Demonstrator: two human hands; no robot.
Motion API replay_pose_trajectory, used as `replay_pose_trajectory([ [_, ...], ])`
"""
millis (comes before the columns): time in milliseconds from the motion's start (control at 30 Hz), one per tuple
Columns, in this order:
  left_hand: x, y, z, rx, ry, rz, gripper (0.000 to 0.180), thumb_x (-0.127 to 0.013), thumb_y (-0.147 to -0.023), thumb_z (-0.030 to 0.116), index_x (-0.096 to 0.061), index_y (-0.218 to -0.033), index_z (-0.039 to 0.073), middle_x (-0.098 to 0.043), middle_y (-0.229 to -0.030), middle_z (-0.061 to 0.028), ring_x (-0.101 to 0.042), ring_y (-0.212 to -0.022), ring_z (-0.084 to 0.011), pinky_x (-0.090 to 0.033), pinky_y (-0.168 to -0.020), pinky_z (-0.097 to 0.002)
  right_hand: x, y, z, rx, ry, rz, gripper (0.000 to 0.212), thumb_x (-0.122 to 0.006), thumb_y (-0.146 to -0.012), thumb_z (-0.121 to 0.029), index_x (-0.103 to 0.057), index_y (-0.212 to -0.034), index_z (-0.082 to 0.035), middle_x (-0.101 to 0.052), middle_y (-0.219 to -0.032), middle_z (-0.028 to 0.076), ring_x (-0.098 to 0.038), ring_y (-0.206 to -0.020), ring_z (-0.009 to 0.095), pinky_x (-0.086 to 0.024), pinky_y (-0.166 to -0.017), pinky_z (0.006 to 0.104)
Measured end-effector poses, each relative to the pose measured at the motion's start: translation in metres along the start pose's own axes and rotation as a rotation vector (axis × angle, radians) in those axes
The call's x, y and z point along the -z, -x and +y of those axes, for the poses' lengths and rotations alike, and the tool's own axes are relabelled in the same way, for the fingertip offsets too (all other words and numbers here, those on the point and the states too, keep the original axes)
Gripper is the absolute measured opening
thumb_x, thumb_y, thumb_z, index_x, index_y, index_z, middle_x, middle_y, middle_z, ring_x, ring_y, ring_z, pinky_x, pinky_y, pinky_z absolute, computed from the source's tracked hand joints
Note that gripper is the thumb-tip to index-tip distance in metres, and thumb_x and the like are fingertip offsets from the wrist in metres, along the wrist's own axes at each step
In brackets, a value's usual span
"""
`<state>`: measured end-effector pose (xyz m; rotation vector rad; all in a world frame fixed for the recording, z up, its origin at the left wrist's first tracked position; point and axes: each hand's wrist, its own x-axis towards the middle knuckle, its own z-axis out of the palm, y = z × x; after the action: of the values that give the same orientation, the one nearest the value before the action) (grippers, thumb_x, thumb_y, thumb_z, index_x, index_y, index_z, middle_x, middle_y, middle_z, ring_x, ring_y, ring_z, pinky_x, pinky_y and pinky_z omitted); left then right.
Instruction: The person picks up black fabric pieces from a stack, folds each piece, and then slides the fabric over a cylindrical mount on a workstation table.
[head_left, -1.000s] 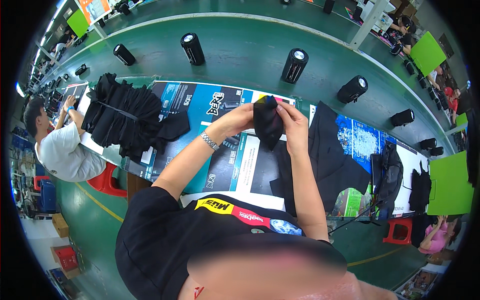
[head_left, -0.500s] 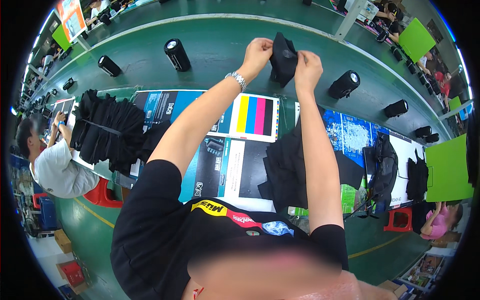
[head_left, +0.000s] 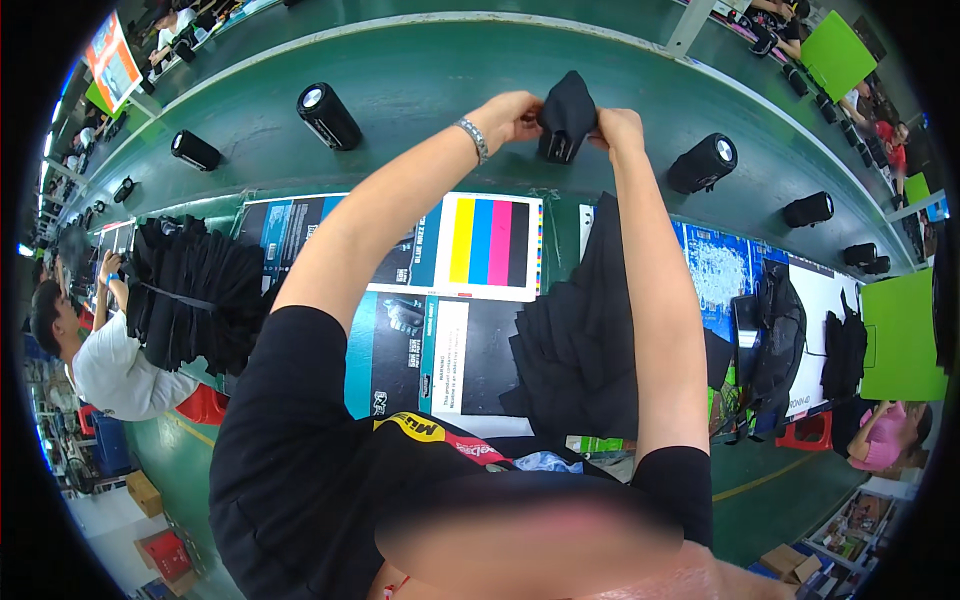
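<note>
Both my hands are at a black cloth pouch (head_left: 570, 100) on the far side of the bench. It sits over the upper part of an upright black cylindrical speaker (head_left: 560, 150), whose lower part shows below the cloth. My left hand (head_left: 510, 117), a watch on its wrist, pinches the pouch's left edge. From the other side, my right hand (head_left: 619, 130) grips the right edge, its fingertips partly hidden behind the cloth. A fanned pile of black cloth pouches (head_left: 575, 350) lies nearer to me, partly under my right forearm.
On the green conveyor belt (head_left: 440, 70) stand more black speakers, one to the left (head_left: 330, 118) and one to the right (head_left: 703, 163). A tied bundle of black cloth (head_left: 195, 290) lies at left. Printed sheets (head_left: 490, 240) cover the bench. Co-workers sit at both sides.
The pouch, held up and spread between my hands before, has come down over the speaker's top. My hands have lowered slightly with it.
</note>
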<state>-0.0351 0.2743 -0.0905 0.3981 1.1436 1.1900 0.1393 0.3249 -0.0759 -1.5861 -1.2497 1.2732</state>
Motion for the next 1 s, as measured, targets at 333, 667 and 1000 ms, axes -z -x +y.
replay_pose_trajectory([
  [333,-0.059,-0.003,-0.001,-0.214,0.010,-0.088,0.018,-0.055,-0.094,0.023,-0.061,-0.091,0.006,-0.066,-0.083,-0.0039,-0.063,-0.070,-0.0131,-0.053,-0.068,-0.0268,0.015,-0.017,0.032,0.090,0.238,0.051,0.020,-0.063,-0.070,-0.020,-0.072,-0.072,-0.003,-0.068,-0.068,0.011,-0.066,-0.063,0.018,-0.051,-0.063,0.0307],
  [667,-0.048,-0.051,-0.057,-0.229,-0.167,-0.070,0.019,-0.049,-0.091,0.016,-0.064,-0.089,0.004,-0.065,-0.086,-0.0064,-0.061,-0.082,-0.0143,-0.047,-0.076,-0.0290,0.046,-0.005,0.049,0.162,0.609,0.112,0.022,-0.061,-0.077,-0.025,-0.075,-0.088,-0.012,-0.070,-0.090,0.015,-0.067,-0.093,0.032,-0.051,-0.082,0.0402],
  [1000,-0.028,-0.112,-0.092,-0.912,-1.125,0.263,0.035,-0.058,-0.087,0.038,-0.071,-0.103,0.010,-0.061,-0.123,-0.0042,-0.046,-0.124,-0.0230,-0.027,-0.105,-0.0387,0.047,-0.008,0.062,0.277,0.822,0.195,0.023,-0.060,-0.080,-0.027,-0.074,-0.094,-0.014,-0.069,-0.095,0.016,-0.065,-0.095,0.036,-0.051,-0.084,0.0427],
])
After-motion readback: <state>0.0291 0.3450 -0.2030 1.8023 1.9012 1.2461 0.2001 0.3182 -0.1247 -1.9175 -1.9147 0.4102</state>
